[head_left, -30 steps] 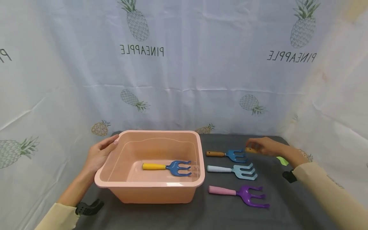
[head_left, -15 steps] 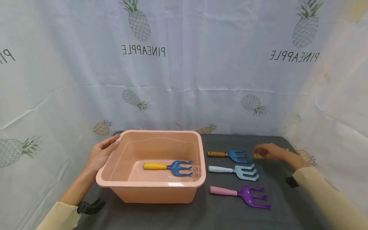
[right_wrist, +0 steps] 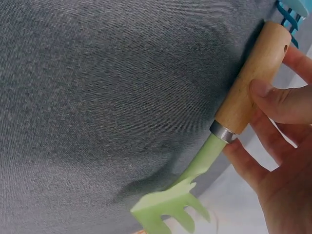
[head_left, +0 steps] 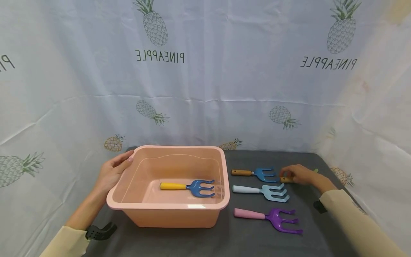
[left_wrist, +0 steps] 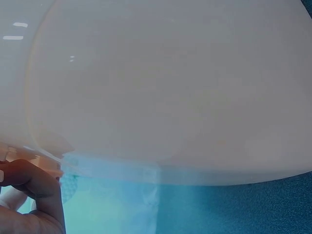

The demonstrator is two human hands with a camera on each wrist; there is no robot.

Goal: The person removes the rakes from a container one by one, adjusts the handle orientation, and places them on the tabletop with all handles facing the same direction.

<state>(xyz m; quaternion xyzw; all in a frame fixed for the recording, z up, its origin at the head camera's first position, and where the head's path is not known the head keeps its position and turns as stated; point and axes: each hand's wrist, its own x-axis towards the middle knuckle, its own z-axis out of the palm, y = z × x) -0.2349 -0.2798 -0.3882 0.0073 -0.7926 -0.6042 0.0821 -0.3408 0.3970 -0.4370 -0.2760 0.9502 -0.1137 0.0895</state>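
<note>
My left hand [head_left: 110, 171] grips the left rim of a peach plastic basin [head_left: 173, 216]; in the left wrist view the basin's wall [left_wrist: 161, 97] fills most of the picture. Inside lies a hand rake [head_left: 174, 186] with a yellow handle and blue tines. At the far right, my right hand [head_left: 298, 174] pinches the wooden handle of a green hand rake [right_wrist: 251, 80], thumb on one side and fingers on the other. Its tines are mostly hidden behind the hand in the head view. The handle's end is close to the tines of a blue hand rake with a brown handle [head_left: 241, 172].
Right of the basin, below the brown-handled rake, lie a pale blue hand rake [head_left: 246, 189] and a purple one with a pink handle [head_left: 248, 213]. All rest on a dark grey cloth [head_left: 266, 246]. A pineapple-print curtain [head_left: 205, 78] encloses the back and sides.
My right hand has moved right with the green rake, then back slightly left and nearer the cloth. The left hand stays on the basin's rim.
</note>
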